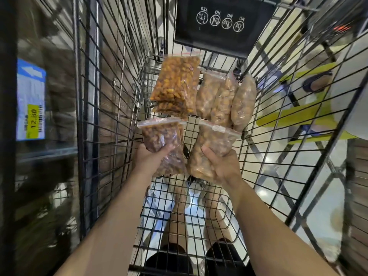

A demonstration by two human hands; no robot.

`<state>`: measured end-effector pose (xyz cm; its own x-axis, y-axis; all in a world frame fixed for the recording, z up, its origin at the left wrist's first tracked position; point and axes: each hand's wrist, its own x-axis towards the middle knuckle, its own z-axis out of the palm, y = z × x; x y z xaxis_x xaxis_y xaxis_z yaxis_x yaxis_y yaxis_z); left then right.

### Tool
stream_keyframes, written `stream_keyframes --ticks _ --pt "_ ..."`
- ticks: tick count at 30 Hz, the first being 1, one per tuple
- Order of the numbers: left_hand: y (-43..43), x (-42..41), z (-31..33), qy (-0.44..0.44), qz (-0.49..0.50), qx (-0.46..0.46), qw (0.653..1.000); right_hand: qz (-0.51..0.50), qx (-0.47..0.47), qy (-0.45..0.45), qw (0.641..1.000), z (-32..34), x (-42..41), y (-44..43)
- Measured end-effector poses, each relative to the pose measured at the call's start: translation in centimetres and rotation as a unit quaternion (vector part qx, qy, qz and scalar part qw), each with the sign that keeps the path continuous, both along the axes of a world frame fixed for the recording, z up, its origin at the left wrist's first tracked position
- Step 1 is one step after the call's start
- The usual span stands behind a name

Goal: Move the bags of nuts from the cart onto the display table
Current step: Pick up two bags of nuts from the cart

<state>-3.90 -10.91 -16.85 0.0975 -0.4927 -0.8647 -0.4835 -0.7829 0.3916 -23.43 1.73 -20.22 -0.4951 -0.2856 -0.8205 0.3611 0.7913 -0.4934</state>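
Both arms reach down into a wire cart [111, 108], and each hand is closed around a clear zip bag of nuts. The left hand [148, 156] grips a bag of dark brown nuts [159, 136] from below, fingers wrapped around its lower half; a second bag of the same kind [172, 162] lies just under and behind it, touching it. The right hand [224, 164] clasps a bag of paler nuts [215, 140], thumb pressed on the front — the bag's red zip strip points toward the far end of the cart.

More bags lie on the cart floor further in: a stack of orange-yellow ones [176, 86] on the left, and beside it three pale bags [225, 98] lying side by side, leaning against each other. Beyond them stands the cart's black fold-down flap [223, 22] with round white symbols.

Through the cart's mesh floor the person's legs and dark shorts show. Left of the cart, a blurred shelf carries a blue price tag [30, 100] with a yellow label reading 12.80.
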Motion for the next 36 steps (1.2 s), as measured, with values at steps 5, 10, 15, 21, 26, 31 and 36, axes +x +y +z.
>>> stream_keyframes --ticks 5,10,15,21,26,31,36 --pt "0.5 -0.8 0.7 0.01 0.014 -0.03 0.999 0.05 -0.018 0.049 0.997 3.1 1.3 -1.6" --pt "1.0 -0.3 1.6 0.006 -0.007 -0.07 0.998 0.06 -0.034 0.059 0.996 4.2 1.7 -1.4" --pt "1.6 0.3 4.3 0.019 -0.002 -0.098 0.995 0.059 -0.059 0.059 0.995 6.3 1.5 -0.5" --pt "1.7 0.2 9.2 0.025 0.032 -0.115 0.993 0.063 -0.1 0.077 0.99 10.6 0.3 1.4" --pt "2.7 0.8 14.9 0.02 -0.017 -0.158 0.987 0.06 -0.161 0.079 0.982 15.5 -1.3 2.5" --pt "4.8 1.0 21.4 0.01 -0.012 -0.229 0.973 0.086 -0.189 0.069 0.976 21.3 -1.8 1.9" --pt "8.6 1.3 26.6 0.034 0.047 -0.292 0.955 0.122 -0.256 0.082 0.956 26.2 -1.9 2.4"
